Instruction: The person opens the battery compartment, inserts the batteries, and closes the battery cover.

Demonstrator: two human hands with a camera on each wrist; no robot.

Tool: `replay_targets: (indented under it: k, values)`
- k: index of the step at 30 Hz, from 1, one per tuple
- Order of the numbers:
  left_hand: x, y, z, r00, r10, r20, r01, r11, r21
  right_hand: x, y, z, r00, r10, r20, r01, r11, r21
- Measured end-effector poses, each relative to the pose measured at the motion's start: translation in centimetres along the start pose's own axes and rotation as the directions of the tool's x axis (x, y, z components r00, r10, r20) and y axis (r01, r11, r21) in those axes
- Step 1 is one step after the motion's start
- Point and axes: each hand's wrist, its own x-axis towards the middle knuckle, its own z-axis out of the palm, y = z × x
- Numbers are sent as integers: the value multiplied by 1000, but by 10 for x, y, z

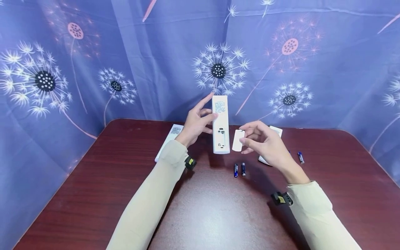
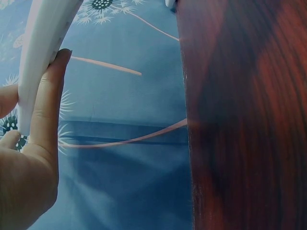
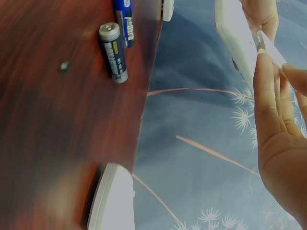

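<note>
L hand (image 1: 197,121) round upright remote (image 1: 220,125), R hand (image 1: 265,144) pinching cover (image 1: 238,140)

Dark reddish-brown wood-grain table (image 1: 93,194) with rounded far corners; a soft glare patch near its front centre, probably from overhead light. Behind and to both sides hangs a blue-violet cloth backdrop (image 1: 150,62) printed with white and pink dandelion heads, creased vertically.

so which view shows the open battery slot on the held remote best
The head view: the white remote's open battery slot faces the camera, looking empty. The left wrist view shows only the remote's edge; the right wrist view shows a sliver of its side.
</note>
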Motion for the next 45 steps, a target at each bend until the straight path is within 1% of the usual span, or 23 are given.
replay_targets:
  k: [6, 11, 16, 22, 25, 30, 36, 41, 45]
  values:
    - [-1, 0, 1, 1000, -5, -2, 5, 1000, 8, -9, 2, -7, 1000, 4, 17, -5, 1000, 31]
    - [0, 0, 0, 1000, -13, -2, 13, 1000, 18, -19, 6, -12, 999, 12, 38, -12, 1000, -2]
    - [1, 0, 0, 1000, -15, -1, 15, 1000, 9, -30, 9, -18, 998, 26, 57, -24, 999, -36]
    - [1, -1, 0, 1000, -20, -6, 20, 1000, 2, -41, 13, -25, 995, 72, 74, -70, 997, -28]
    - [1, -1, 0, 1000, -19, -6, 19, 1000, 7, -45, 15, -27, 990, 110, 91, -108, 994, -27]
    - [1, 0, -1, 1000, -19, -1, 19, 1000, 13, -52, 18, -27, 972, 203, 119, -200, 979, -36]
    - [1, 0, 0, 1000, -22, -2, 22, 1000, 14, -58, 22, -30, 947, 294, 129, -289, 956, -56]
    - [1, 0, 0, 1000, -30, -9, 30, 999, 11, -59, 25, -33, 911, 383, 152, -378, 924, -66]
    - [1, 0, 1, 999, -29, -14, 29, 1000, 9, -59, 27, -35, 887, 424, 183, -420, 906, -60]
